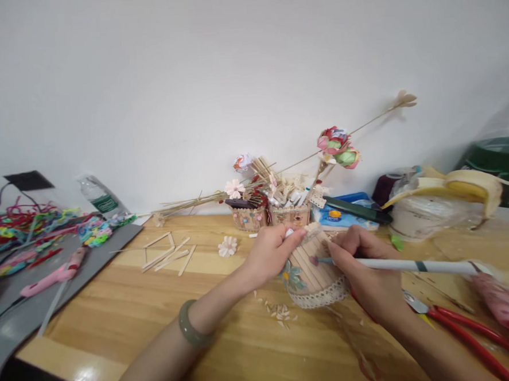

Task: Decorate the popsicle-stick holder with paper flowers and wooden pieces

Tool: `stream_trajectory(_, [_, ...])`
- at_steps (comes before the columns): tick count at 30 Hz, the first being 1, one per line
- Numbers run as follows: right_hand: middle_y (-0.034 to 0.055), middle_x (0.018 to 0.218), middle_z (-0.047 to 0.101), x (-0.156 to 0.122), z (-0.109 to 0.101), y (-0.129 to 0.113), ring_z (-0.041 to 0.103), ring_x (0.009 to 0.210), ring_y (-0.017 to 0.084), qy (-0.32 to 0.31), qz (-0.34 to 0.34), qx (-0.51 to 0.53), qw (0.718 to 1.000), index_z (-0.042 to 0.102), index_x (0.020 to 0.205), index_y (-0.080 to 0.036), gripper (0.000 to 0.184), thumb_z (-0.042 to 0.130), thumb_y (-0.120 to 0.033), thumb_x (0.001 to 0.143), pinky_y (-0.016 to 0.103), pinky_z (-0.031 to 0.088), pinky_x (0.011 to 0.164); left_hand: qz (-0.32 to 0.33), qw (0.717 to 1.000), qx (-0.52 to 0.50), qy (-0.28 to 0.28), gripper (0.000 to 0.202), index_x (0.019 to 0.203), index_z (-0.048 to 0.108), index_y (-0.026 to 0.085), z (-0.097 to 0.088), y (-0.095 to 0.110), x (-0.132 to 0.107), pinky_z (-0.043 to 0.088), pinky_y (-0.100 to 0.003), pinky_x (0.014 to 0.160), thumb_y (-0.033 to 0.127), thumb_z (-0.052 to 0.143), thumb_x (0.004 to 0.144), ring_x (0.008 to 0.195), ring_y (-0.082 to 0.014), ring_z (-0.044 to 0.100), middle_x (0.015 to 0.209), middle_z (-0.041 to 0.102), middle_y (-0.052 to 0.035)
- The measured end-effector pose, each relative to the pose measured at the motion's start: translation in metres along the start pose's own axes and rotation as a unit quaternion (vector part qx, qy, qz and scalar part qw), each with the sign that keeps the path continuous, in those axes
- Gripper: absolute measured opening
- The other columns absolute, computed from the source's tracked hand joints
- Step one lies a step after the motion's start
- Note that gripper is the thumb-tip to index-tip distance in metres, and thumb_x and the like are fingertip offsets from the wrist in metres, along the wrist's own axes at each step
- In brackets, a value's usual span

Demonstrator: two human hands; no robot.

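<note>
A small pot made of wooden craft sticks (311, 270), trimmed with white lace at its base and a painted flower on its side, lies tilted on the wooden table (158, 311). My left hand (272, 252), with a green bangle on the wrist, is closed on the pot's rim and side. My right hand (365, 264) is closed on a long white pen-like tool (414, 265). The tool's tip touches a small red bead on the pot's wall.
Two decorated stick pots with sticks and paper flowers (276, 203) stand behind. Loose craft sticks (167, 253) and a paper flower (227, 247) lie to the left, by a grey mat with coloured pipe cleaners, a pink glue gun (56, 274) and a bottle. Red-handled pliers (456, 325) lie right.
</note>
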State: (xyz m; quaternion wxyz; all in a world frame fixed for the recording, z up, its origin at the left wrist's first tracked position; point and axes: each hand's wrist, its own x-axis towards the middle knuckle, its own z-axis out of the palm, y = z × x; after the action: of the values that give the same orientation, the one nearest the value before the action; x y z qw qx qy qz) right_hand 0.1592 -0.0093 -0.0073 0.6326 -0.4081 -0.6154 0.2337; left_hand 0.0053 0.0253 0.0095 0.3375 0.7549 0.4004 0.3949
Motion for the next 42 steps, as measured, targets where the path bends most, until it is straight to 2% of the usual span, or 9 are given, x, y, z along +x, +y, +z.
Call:
stream_trajectory(4, [-0.0079, 0.047, 0.031, 0.000, 0.001, -0.005, 0.027, 0.044, 0.007, -0.012, 0.000, 0.004, 1.000, 0.030, 0.053, -0.020, 0.033, 0.055, -0.018, 0.075, 0.021, 0.023, 0.041, -0.009, 1.000, 0.011, 0.001, 0.031, 0.063, 0.047, 0.017, -0.001, 0.001, 0.000, 0.029, -0.022, 0.053, 0.038, 0.043, 0.085, 0.055, -0.0096, 0.036, 0.056, 0.041, 0.0043])
stream_trajectory(11, [-0.0073, 0.049, 0.034, 0.000, 0.001, -0.001, 0.030, 0.046, 0.007, -0.009, 0.003, 0.008, 1.000, 0.032, 0.053, -0.020, 0.032, 0.055, -0.016, 0.074, 0.021, 0.025, 0.042, -0.008, 1.000, -0.004, -0.004, 0.032, 0.061, 0.044, 0.018, 0.000, 0.000, 0.000, 0.030, -0.022, 0.056, 0.039, 0.043, 0.085, 0.055, -0.0095, 0.036, 0.056, 0.039, 0.0053])
stream_trajectory(17, [-0.0079, 0.048, 0.030, -0.002, -0.001, 0.001, 0.027, 0.045, 0.007, -0.022, 0.017, 0.035, 0.999, 0.030, 0.053, -0.020, 0.034, 0.056, -0.016, 0.074, 0.021, 0.023, 0.042, -0.003, 1.000, 0.006, -0.002, 0.033, 0.061, 0.043, 0.018, -0.001, -0.001, 0.000, 0.030, -0.022, 0.056, 0.040, 0.043, 0.085, 0.056, -0.0098, 0.037, 0.057, 0.041, 0.0048])
stream_trajectory(22, [-0.0069, 0.049, 0.033, -0.003, -0.001, 0.007, 0.028, 0.047, 0.009, 0.006, 0.039, 0.067, 0.997, 0.032, 0.053, -0.021, 0.034, 0.058, -0.017, 0.075, 0.023, 0.023, 0.043, -0.005, 1.000, 0.001, -0.002, 0.035, 0.058, 0.038, 0.018, 0.000, 0.000, 0.000, 0.029, -0.022, 0.054, 0.041, 0.043, 0.085, 0.055, -0.0091, 0.034, 0.056, 0.037, 0.0054])
stream_trajectory(25, [-0.0063, 0.049, 0.034, -0.001, -0.002, 0.009, 0.030, 0.047, 0.010, 0.040, 0.052, 0.098, 0.993, 0.033, 0.053, -0.021, 0.035, 0.060, -0.022, 0.076, 0.024, 0.025, 0.044, -0.003, 1.000, 0.010, -0.010, 0.035, 0.059, 0.041, 0.018, -0.001, 0.000, 0.000, 0.030, -0.021, 0.054, 0.041, 0.043, 0.085, 0.054, -0.0090, 0.036, 0.056, 0.040, 0.0051])
stream_trajectory(28, [-0.0065, 0.046, 0.033, 0.003, -0.003, 0.007, 0.029, 0.045, 0.009, 0.077, 0.064, 0.122, 0.987, 0.033, 0.052, -0.021, 0.037, 0.061, -0.024, 0.076, 0.024, 0.023, 0.042, 0.018, 0.999, 0.032, -0.006, 0.034, 0.062, 0.048, 0.016, -0.006, -0.001, 0.001, 0.032, -0.021, 0.053, 0.040, 0.043, 0.086, 0.054, -0.0093, 0.040, 0.056, 0.045, 0.0041])
stream_trajectory(32, [-0.0070, 0.043, 0.030, 0.007, -0.005, 0.006, 0.026, 0.043, 0.009, 0.109, 0.081, 0.145, 0.980, 0.035, 0.051, -0.020, 0.039, 0.063, -0.029, 0.077, 0.024, 0.020, 0.040, 0.079, 0.991, 0.110, 0.014, 0.032, 0.071, 0.058, 0.016, -0.015, -0.002, 0.002, 0.034, -0.021, 0.056, 0.037, 0.042, 0.088, 0.055, -0.0101, 0.046, 0.060, 0.055, 0.0022])
stream_trajectory(36, [-0.0070, 0.045, 0.033, 0.007, -0.005, 0.009, 0.028, 0.044, 0.009, 0.113, 0.089, 0.155, 0.977, 0.037, 0.052, -0.020, 0.039, 0.067, -0.030, 0.075, 0.024, 0.022, 0.041, 0.135, 0.969, 0.208, 0.012, 0.035, 0.071, 0.060, 0.015, -0.017, -0.005, 0.003, 0.037, -0.022, 0.059, 0.037, 0.041, 0.090, 0.058, -0.0121, 0.053, 0.063, 0.061, -0.0016])
stream_trajectory(42, [-0.0075, 0.045, 0.033, 0.006, -0.004, 0.012, 0.029, 0.044, 0.008, 0.110, 0.092, 0.157, 0.977, 0.037, 0.053, -0.020, 0.038, 0.068, -0.029, 0.074, 0.023, 0.022, 0.041, 0.158, 0.954, 0.256, -0.001, 0.037, 0.078, 0.063, 0.015, -0.013, -0.009, 0.002, 0.042, -0.023, 0.062, 0.038, 0.037, 0.091, 0.063, -0.0138, 0.059, 0.070, 0.067, -0.0042])
